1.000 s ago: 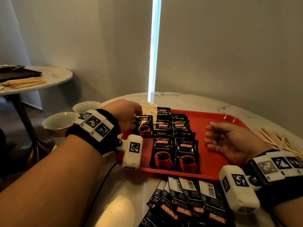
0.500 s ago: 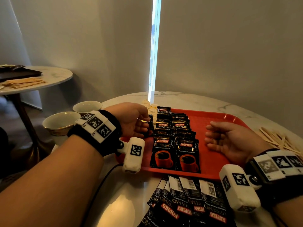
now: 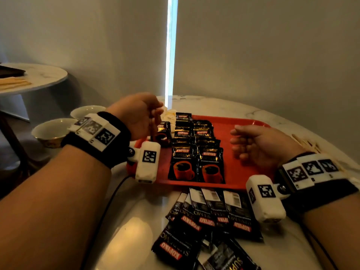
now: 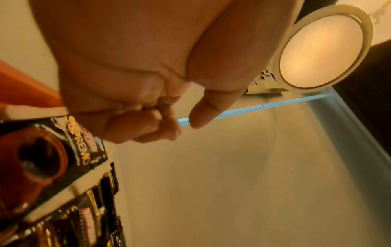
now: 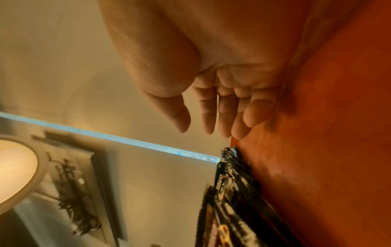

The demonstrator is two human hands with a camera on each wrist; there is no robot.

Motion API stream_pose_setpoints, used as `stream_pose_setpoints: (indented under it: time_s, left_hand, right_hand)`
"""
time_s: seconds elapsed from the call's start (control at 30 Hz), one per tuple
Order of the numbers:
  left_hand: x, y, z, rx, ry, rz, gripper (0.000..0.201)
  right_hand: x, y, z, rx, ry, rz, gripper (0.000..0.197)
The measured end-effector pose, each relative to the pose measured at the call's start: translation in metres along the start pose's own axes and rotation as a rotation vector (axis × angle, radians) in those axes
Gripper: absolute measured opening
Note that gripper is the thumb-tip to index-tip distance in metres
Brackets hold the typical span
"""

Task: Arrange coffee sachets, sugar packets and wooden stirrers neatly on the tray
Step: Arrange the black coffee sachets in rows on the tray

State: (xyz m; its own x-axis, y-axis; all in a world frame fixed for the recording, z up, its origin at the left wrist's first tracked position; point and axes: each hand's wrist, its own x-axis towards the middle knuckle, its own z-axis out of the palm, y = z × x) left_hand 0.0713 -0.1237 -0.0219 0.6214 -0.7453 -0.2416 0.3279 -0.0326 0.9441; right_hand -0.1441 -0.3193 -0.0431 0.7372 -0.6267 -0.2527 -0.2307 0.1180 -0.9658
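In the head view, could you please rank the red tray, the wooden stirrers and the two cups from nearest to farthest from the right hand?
1. Red tray, directly under the right hand.
2. Wooden stirrers, just beyond its wrist, to the right.
3. Two cups, far left, off the table.

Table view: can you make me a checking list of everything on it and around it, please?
Surface: round marble table, shiny, with a red tray on it.
Job's things: coffee sachets overlapped in columns on the tray; more loose sachets piled in front of it; wooden stirrers on the table to the right; pale packets behind the tray, too small to identify.
Clutter: nothing seen.
Hands: left hand has curled fingers above the leftmost sachet; right hand is relaxed over bare tray.
Cables: dark cable below the left wrist.
Surroundings: two cups, second table, plain walls.
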Motion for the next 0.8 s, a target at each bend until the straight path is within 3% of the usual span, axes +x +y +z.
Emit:
stream_pose_setpoints:
  time_s: [0.23,0.3,0.4,0.5,0.57,0.8]
  left_hand:
    - [0.004,-0.007,0.002,-0.183,-0.004,0.061,0.017]
    - [0.004,-0.008,0.005,-0.184,0.007,0.063,0.017]
    - [0.001,-0.011,0.008,-0.191,0.009,0.059,0.012]
    - [-0.002,-0.011,0.009,-0.207,0.002,0.049,0.005]
    - [-0.006,-0.012,0.012,-0.200,-0.006,0.037,0.002]
    - [-0.015,-0.019,0.016,-0.196,0.016,0.034,0.011]
  right_hand:
    - [-0.050,-0.030,0.025,-0.344,-0.154,-0.226,0.022]
    - [-0.071,-0.036,0.031,-0.567,-0.236,-0.241,0.042]
    - [-0.107,-0.041,0.041,-0.986,-0.394,-0.189,0.057]
    - [-0.135,-0.040,0.058,-1.194,-0.501,-0.057,0.081]
    - [-0.141,-0.033,0.070,-1.264,-0.549,-0.057,0.102]
    - [-0.152,-0.002,0.114,-1.640,-0.396,-0.128,0.110]
